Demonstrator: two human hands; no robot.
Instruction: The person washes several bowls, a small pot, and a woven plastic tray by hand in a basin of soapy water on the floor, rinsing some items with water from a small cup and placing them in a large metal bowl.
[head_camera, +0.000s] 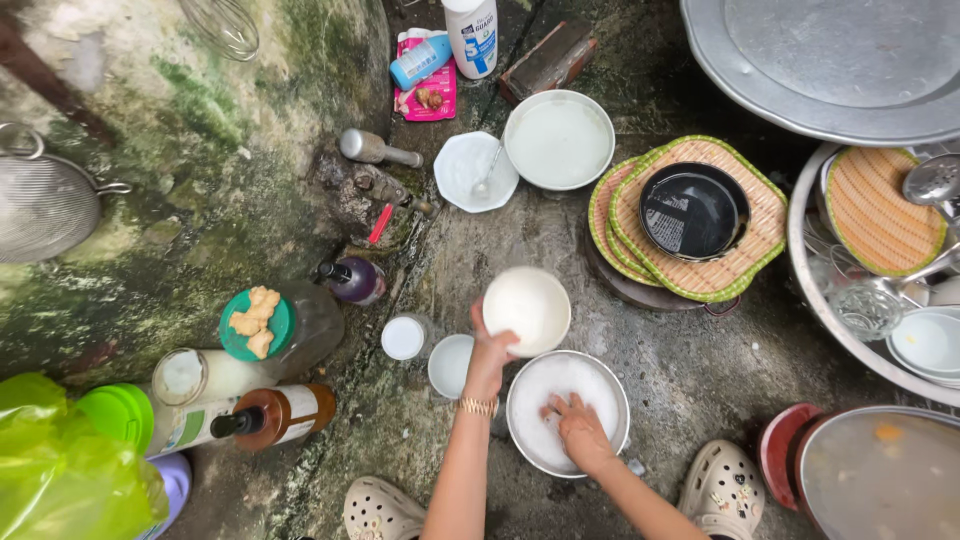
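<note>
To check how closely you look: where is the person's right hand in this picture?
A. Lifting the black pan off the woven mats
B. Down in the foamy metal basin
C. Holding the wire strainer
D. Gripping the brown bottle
B: the right hand rests in the suds of the metal basin, while the left hand holds up a white bowl.

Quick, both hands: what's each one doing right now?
Left hand: closed on the rim of a white bowl, holding it up.
Right hand: down in the sudsy metal basin; grip cannot be told.
</note>
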